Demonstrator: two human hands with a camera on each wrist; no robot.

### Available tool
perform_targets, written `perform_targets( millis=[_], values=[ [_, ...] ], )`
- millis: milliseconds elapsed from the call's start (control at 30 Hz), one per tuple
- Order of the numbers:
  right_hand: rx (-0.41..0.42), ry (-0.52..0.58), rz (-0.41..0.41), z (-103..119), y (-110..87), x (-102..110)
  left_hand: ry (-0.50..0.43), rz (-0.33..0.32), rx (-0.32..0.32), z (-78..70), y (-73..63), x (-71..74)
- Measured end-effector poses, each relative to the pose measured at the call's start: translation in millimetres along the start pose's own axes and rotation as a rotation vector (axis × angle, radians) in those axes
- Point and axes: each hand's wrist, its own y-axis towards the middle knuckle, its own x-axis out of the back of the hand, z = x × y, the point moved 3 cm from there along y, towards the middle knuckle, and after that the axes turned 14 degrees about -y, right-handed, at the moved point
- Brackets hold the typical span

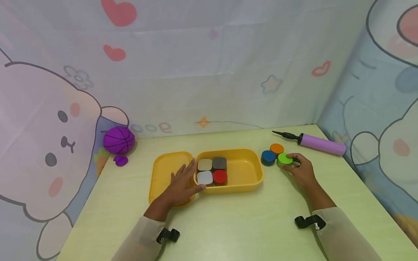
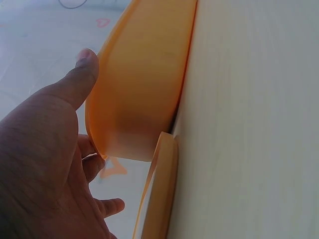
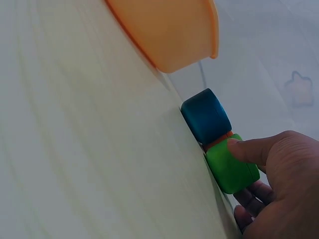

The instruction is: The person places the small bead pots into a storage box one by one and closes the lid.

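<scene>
My right hand (image 1: 302, 172) pinches a green round block (image 3: 230, 164) between thumb and fingers; it stands on the table beside a blue round block (image 1: 268, 158) and an orange one (image 1: 277, 148). With fingers spread, my left hand (image 1: 180, 186) rests at the left end of a yellow box (image 1: 245, 187), thumb and fingertips right at its rim. Inside the box, at its left end, sit a beige block (image 1: 204, 165), a dark grey block (image 1: 219, 163), a white block (image 1: 205, 177) and a red round block (image 1: 220, 177). Partly under the left hand lies the yellow lid (image 1: 169, 167).
At the back right lies a purple hand pump (image 1: 321, 144) with a black nozzle. A purple ball (image 1: 119, 140) and a small purple rubber duck (image 1: 121, 160) are at the back left. A printed cloth (image 1: 196, 72) hangs behind the table (image 1: 235, 224).
</scene>
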Motion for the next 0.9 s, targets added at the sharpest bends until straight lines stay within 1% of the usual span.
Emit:
perform_targets(
  millis=[167,433,733,900],
  values=[
    [0.005,-0.002,-0.001,1.1,-1.3,0.0,0.0,-0.003,0.009,1.2,0.2,-0.5],
    [0.012,-0.013,-0.026,-2.4,-1.2,-0.5,0.007,0.001,0.016,2.4,0.1,-1.2],
    [0.001,0.053,-0.064,2.8,-5.5,1.9,0.003,0.007,0.02,0.6,-0.8,-0.3],
    [0.026,0.08,-0.101,3.9,-6.9,5.1,0.006,0.009,0.016,0.4,0.6,-0.5]
  ],
)
